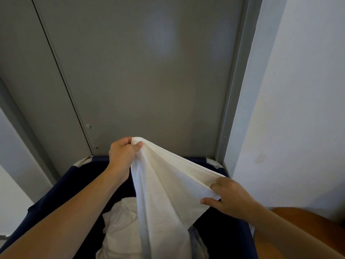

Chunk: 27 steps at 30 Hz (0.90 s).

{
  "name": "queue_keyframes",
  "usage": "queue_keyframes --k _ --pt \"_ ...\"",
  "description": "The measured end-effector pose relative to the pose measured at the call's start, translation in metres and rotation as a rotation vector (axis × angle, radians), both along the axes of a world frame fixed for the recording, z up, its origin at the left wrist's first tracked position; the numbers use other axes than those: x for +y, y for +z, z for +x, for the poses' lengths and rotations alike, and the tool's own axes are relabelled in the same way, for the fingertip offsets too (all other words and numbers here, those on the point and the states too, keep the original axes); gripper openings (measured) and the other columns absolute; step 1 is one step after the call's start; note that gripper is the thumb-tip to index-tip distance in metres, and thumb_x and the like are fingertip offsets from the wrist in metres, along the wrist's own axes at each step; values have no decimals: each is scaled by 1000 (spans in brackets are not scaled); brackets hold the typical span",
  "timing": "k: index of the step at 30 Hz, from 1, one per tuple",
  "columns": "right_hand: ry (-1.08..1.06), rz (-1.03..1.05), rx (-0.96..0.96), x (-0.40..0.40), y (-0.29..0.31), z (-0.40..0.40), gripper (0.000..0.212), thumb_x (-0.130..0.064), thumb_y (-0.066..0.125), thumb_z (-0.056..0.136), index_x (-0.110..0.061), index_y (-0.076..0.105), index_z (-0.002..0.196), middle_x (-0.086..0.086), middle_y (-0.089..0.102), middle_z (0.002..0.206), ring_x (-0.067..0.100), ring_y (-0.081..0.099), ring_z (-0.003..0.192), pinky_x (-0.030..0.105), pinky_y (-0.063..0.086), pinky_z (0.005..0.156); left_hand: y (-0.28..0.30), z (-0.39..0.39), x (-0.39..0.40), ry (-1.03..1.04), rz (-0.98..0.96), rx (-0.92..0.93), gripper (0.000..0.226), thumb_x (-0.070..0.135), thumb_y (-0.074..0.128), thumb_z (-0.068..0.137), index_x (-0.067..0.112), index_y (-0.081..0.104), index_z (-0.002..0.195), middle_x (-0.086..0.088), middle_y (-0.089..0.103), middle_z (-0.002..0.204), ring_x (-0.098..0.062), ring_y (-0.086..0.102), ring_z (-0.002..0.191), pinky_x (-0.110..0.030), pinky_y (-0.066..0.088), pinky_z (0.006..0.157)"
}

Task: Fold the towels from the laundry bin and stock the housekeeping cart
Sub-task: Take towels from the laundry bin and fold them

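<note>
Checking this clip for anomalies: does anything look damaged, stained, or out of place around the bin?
Nothing clearly wrong. The lifted white towel looks yellowish near the left hand, perhaps only lighting. The right hand pinches its other edge over the navy laundry bin.

grey doors, pale walls and a patch of brown wood.

two grey metal door panels (pixel 134 75) fill the upper middle, meeting at a dark vertical seam (pixel 61 75) with two small round screws (pixel 88 126) low beside it. a lighter grey frame post (pixel 233 86) edges the panels on the right, and next to it stands a pale bluish-white wall (pixel 298 90) with a faint yellowish mark (pixel 260 157). another pale wall (pixel 11 150) shows at far left. a rounded brown wooden surface (pixel 306 221) sits at lower right.
</note>
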State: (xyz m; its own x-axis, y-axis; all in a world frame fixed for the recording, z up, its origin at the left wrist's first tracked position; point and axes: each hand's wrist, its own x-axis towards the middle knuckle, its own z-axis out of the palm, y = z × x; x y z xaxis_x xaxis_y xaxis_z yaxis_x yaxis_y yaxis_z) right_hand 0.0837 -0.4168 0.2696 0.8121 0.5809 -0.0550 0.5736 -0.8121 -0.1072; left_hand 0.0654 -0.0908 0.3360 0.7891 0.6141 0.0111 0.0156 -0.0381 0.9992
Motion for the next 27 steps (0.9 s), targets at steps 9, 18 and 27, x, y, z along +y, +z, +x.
queue_keyframes --k 9,18,27 --pt "-273 206 -245 -31 67 19 39 -63 65 84 -31 79 103 -9 49 138 20 43 131 44 41 110 28 11 28 -78 -46 -62 7 8 75 87 14 76 88 -4 75 92 -23 68 85 -36 55 77" --pt "-396 489 -235 -15 152 -12 31 -30 85 78 -25 59 63 -7 56 59 12 51 58 18 35 54 74 25 45 -261 -16 -173 5 9 67 96 11 71 99 -3 71 95 -21 65 87 -32 52 77" --pt "-539 983 -200 -20 188 -22 9 -15 83 82 -14 75 86 5 67 75 25 61 74 35 49 70 104 42 31 -402 -67 -260 9 12 63 100 19 67 97 -1 69 95 -23 64 92 -45 54 85"
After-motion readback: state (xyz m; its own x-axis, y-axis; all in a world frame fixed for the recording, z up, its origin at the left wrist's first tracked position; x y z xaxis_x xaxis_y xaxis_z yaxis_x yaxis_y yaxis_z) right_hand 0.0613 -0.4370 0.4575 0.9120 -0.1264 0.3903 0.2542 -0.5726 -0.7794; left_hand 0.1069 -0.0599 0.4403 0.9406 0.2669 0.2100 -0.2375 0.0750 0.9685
